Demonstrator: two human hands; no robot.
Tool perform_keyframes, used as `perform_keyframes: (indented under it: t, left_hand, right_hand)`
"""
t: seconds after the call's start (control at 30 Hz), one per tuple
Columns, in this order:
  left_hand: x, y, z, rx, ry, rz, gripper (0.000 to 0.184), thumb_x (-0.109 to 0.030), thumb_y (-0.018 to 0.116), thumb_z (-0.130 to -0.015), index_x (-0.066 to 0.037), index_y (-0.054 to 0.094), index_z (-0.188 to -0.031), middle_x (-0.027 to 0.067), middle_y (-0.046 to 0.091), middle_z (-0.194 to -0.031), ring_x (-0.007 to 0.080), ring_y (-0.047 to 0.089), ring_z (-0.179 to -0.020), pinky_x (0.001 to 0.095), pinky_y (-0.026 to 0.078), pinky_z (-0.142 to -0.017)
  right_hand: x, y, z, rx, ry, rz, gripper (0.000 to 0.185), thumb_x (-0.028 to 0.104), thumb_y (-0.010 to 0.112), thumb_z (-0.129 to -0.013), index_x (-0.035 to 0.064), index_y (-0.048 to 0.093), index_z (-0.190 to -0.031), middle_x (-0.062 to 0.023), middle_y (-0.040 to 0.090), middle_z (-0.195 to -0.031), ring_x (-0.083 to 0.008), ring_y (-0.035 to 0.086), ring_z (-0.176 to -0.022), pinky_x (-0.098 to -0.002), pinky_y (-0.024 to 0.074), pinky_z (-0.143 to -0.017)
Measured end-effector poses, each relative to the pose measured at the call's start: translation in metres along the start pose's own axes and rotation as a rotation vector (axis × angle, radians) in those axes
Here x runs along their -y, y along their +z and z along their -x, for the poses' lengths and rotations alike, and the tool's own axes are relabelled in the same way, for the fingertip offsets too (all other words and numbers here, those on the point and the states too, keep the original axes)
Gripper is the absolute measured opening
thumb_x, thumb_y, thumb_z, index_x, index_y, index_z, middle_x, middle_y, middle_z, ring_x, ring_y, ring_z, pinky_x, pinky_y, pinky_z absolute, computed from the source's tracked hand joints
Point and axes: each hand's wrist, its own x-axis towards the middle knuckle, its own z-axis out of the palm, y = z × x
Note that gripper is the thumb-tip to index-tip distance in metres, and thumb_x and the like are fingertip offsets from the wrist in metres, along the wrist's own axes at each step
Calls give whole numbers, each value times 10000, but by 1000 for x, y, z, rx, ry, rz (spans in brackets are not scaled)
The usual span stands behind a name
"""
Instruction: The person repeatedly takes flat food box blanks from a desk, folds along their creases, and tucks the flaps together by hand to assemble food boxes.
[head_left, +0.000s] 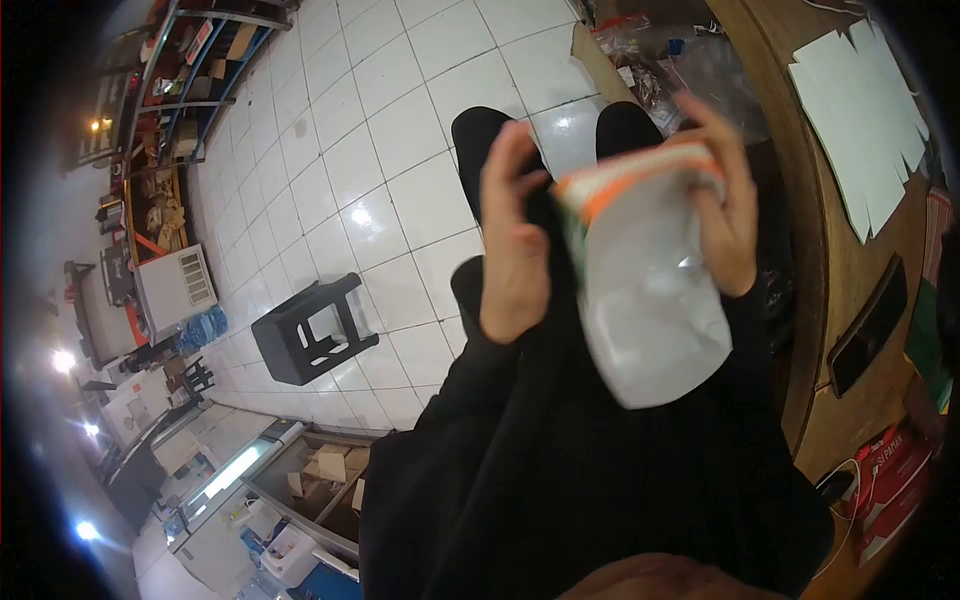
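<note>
A white, curved, sheet-like piece (655, 310) with an orange and green printed edge hangs over my black-clothed lap. Whether it is paper or plastic I cannot tell. My right hand (728, 210) grips its upper right side, the thumb on the white face and a finger stretched upward. To the left of the piece, my left hand (515, 245) is raised with its fingers extended, apart from it and holding nothing. Both hands and the printed edge are blurred by motion.
To my right is a wooden table (805, 290) bearing white paper with cut edges (860, 120), a dark phone-like object (868, 325) and red boxes (890, 480). Clear plastic bags (710, 80) lie beyond my knees. A black stool (315, 330) lies on the tiled floor.
</note>
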Motion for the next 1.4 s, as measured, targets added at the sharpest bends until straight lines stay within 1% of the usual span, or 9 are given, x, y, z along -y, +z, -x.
perform_keyframes:
  t: [0.1,0.2,0.5,0.77,0.87,0.97,1.1,1.23,1.4]
  left_hand:
    - [-16,20,-4,4,-188,611,654,-540,355,-857,10,385,-1209,156,501,-1083,221,558,-888,280,418,-755]
    - [-27,28,-8,-191,-59,-91,297,-280,615,-805,-23,487,-883,92,542,-693,218,550,-487,249,419,-469]
    - [1,24,-34,-330,19,131,261,-222,570,-850,0,434,-865,4,502,-621,40,459,-540,196,371,-461]
    - [12,21,-7,331,-160,309,494,-406,453,-881,35,463,-1105,103,560,-931,144,514,-800,262,410,-727]
    - [10,17,-6,51,-288,213,389,-315,523,-863,46,525,-1005,108,558,-943,125,498,-851,245,402,-724]
    - [0,16,-15,0,-72,182,282,-215,558,-824,32,534,-959,100,557,-923,124,496,-839,239,401,-712]
    - [-17,36,-27,-331,55,415,187,-158,501,-805,15,541,-866,89,548,-828,153,494,-783,268,374,-749]
    - [-24,44,-26,-226,-20,596,396,-312,426,-872,49,562,-783,80,540,-717,142,449,-683,266,346,-676]
    - [-56,81,-35,447,60,655,762,-587,408,-810,26,283,-1245,163,296,-1278,268,346,-1154,343,312,-914]
  right_hand:
    - [1,27,11,-123,-77,-196,339,196,426,-826,-35,474,-1071,-83,540,-823,-133,506,-700,-226,394,-668]
    - [4,21,24,-281,125,-284,482,480,396,-875,1,415,-826,-30,446,-691,-70,412,-649,-190,297,-554]
    - [40,9,12,-18,245,-74,425,83,588,-805,5,374,-1164,-97,610,-754,-80,565,-651,-184,429,-612]
    - [18,17,19,-667,-110,-225,175,64,599,-808,-50,544,-928,-39,584,-693,-46,494,-624,-182,392,-554]
    - [25,-7,13,-60,316,-144,253,183,582,-836,-43,581,-722,-12,576,-654,-42,488,-580,-176,350,-525]
    - [19,-5,9,-68,600,-497,248,221,559,-843,-19,603,-799,8,590,-702,-44,525,-616,-179,394,-586]
    - [19,-15,22,136,633,-766,498,340,539,-820,-20,453,-1154,-94,555,-1066,-137,548,-928,-271,432,-809]
    - [-16,-38,57,779,513,-910,910,86,799,-542,14,293,-1295,-82,462,-1173,-173,432,-1082,-305,339,-923]
    - [27,-102,117,-253,251,-1031,742,187,682,-707,26,280,-1309,-75,410,-1235,-189,385,-1143,-324,293,-966]
